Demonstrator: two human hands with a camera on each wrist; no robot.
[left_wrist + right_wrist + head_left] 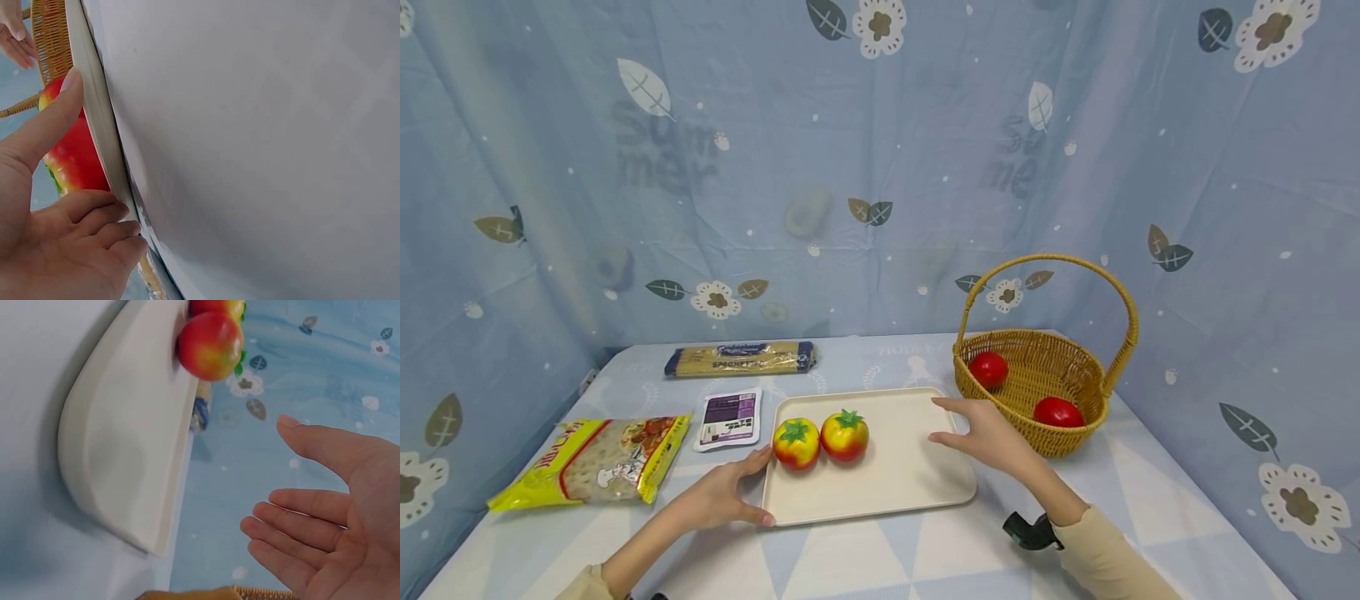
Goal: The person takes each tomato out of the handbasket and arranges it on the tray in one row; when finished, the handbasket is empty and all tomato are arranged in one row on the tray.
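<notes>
A cream rectangular tray (902,467) lies on the table with two red-and-yellow tomatoes (845,435) side by side at its left end, each with a green leafy top. My left hand (724,495) is at the tray's left edge; in the left wrist view its thumb and fingertips touch the rim, fingers fairly straight. My right hand (988,435) hovers over the tray's right end with thumb and fingers spread and nothing between them. In the right wrist view the right palm (350,531) shows bare, apart from the tray.
A wicker basket (1030,346) with a tall handle stands right of the tray, holding two red items (1058,412). On the left lie a yellow food bag (606,460), a white-and-purple packet (730,418) and a spaghetti pack (741,358). A patterned curtain (880,167) closes the back and sides.
</notes>
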